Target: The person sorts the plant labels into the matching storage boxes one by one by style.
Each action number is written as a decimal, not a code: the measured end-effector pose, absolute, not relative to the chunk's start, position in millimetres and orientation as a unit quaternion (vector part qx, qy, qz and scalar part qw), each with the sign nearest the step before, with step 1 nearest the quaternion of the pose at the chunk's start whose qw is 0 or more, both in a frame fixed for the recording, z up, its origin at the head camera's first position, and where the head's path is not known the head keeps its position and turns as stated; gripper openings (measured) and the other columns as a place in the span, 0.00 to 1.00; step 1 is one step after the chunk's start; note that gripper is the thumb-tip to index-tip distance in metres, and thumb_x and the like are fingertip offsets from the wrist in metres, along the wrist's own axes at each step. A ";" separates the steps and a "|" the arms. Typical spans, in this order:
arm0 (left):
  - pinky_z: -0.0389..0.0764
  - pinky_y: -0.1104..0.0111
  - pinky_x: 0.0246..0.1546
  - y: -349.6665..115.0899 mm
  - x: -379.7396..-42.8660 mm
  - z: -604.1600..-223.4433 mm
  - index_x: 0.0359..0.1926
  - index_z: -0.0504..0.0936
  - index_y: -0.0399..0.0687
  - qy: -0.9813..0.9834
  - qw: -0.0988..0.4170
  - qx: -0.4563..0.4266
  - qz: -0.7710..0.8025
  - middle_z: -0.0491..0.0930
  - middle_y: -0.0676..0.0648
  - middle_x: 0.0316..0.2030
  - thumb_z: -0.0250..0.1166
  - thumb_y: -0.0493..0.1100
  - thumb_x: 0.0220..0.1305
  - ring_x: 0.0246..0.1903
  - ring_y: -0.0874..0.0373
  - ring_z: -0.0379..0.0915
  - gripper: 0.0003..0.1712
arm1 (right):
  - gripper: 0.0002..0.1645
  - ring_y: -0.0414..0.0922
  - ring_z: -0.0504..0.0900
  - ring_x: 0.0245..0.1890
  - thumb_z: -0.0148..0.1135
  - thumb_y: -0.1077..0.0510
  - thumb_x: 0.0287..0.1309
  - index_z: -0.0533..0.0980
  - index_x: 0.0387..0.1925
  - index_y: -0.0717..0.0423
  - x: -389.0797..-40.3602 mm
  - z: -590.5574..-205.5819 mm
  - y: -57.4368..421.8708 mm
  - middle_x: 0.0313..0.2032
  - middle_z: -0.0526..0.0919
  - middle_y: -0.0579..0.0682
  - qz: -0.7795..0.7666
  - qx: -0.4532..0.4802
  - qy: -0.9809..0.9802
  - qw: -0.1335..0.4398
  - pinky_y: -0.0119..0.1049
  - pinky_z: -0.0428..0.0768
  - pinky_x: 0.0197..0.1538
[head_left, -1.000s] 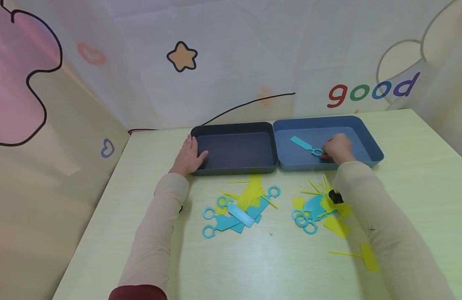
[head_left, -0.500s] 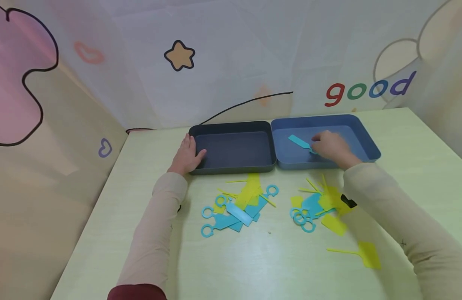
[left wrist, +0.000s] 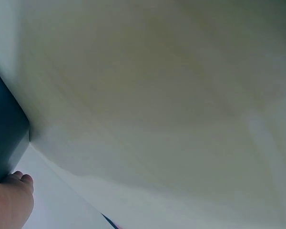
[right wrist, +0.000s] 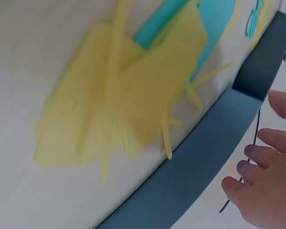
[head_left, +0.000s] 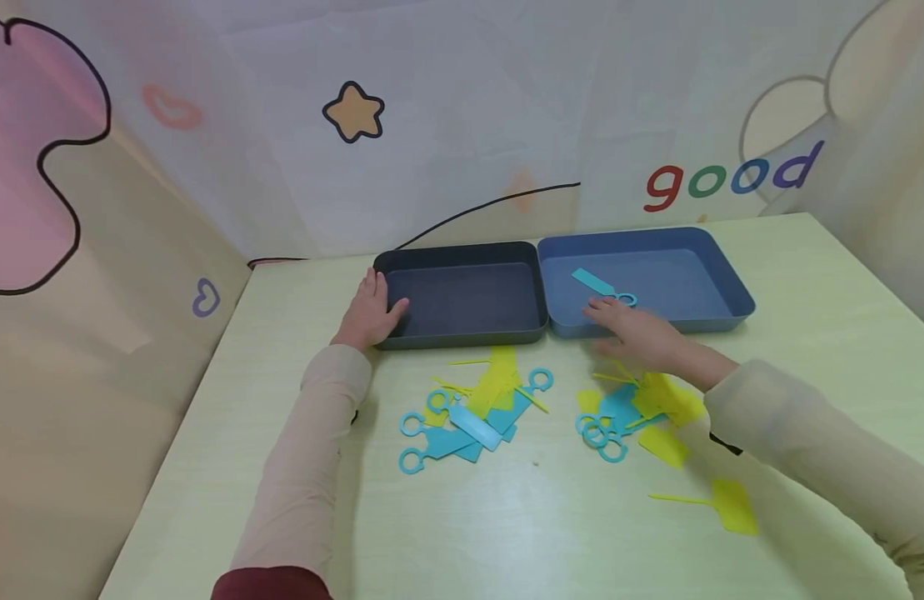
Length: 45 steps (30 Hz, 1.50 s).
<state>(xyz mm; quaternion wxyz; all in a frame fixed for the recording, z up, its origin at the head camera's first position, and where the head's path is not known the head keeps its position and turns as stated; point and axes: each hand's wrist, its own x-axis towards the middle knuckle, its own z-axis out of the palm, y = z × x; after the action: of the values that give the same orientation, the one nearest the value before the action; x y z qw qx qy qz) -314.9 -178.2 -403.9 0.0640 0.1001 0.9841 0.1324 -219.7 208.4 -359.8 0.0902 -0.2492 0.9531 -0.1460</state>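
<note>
My left hand (head_left: 366, 315) rests on the left rim of the dark tray (head_left: 462, 340), its fingers straight along the side and the thumb over the inside. Over the front edge of the blue tray (head_left: 701, 283) hovers my right hand (head_left: 641, 335), fingers spread and holding nothing. A single turquoise tag (head_left: 595, 282) with a ring end lies in the blue tray, just beyond the right fingertips. In the right wrist view, the right hand (right wrist: 269, 167) shows above the tray's wall, with blurred yellow tags (right wrist: 128, 95) below it.
In front of the dark tray lies a mixed pile of turquoise tags (head_left: 476, 427) and yellow tags (head_left: 494, 387). Another mixed pile, with yellow tags (head_left: 660, 398), sits before the blue tray. One yellow tag (head_left: 734, 507) lies apart, nearer me. A printed curtain (head_left: 462, 125) stands behind the trays.
My right hand has come away from the turquoise tag, moving left and toward me from inside the blue tray to its front edge, its fingers spreading. The left hand has stayed on the dark tray.
</note>
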 end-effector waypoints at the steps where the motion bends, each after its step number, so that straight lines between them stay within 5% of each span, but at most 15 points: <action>1: 0.40 0.57 0.67 -178.8 -315.0 -404.3 0.66 0.33 0.30 0.984 0.065 0.100 0.134 0.28 0.34 0.67 0.35 0.60 0.66 0.67 0.43 0.28 0.43 | 0.35 0.62 0.49 0.65 0.55 0.55 0.56 0.57 0.63 0.64 -216.2 -361.1 206.9 0.64 0.54 0.63 -0.150 -0.258 0.950 0.093 0.58 0.61 0.58; 21: 0.41 0.57 0.67 -178.9 -315.0 -404.1 0.66 0.34 0.30 0.984 0.061 0.100 0.137 0.29 0.34 0.67 0.36 0.60 0.66 0.67 0.43 0.29 0.44 | 0.26 0.59 0.49 0.65 0.63 0.55 0.48 0.73 0.53 0.50 -172.8 -369.9 190.8 0.65 0.56 0.60 -0.143 -0.364 0.898 0.201 0.53 0.63 0.58; 35: 0.40 0.57 0.67 -180.3 -315.1 -405.7 0.66 0.33 0.30 0.983 0.060 0.104 0.140 0.29 0.34 0.67 0.37 0.60 0.66 0.67 0.43 0.28 0.44 | 0.12 0.52 0.69 0.51 0.64 0.62 0.45 0.81 0.34 0.44 -163.7 -380.0 185.5 0.50 0.74 0.54 -0.130 -0.418 0.889 0.133 0.44 0.72 0.50; 45: 0.41 0.56 0.66 -179.9 -315.0 -405.9 0.66 0.34 0.30 0.983 0.055 0.104 0.143 0.29 0.34 0.67 0.37 0.60 0.66 0.67 0.43 0.29 0.44 | 0.07 0.41 0.67 0.37 0.66 0.61 0.44 0.81 0.26 0.45 -165.3 -385.7 184.2 0.36 0.75 0.44 -0.121 -0.436 0.887 0.095 0.33 0.70 0.39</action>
<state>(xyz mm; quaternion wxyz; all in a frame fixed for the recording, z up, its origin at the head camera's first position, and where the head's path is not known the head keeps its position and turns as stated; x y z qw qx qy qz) -315.0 -179.9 -405.9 0.0554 0.1037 0.9828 0.1426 -165.3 184.2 -385.7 0.0947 -0.4361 0.8867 -0.1211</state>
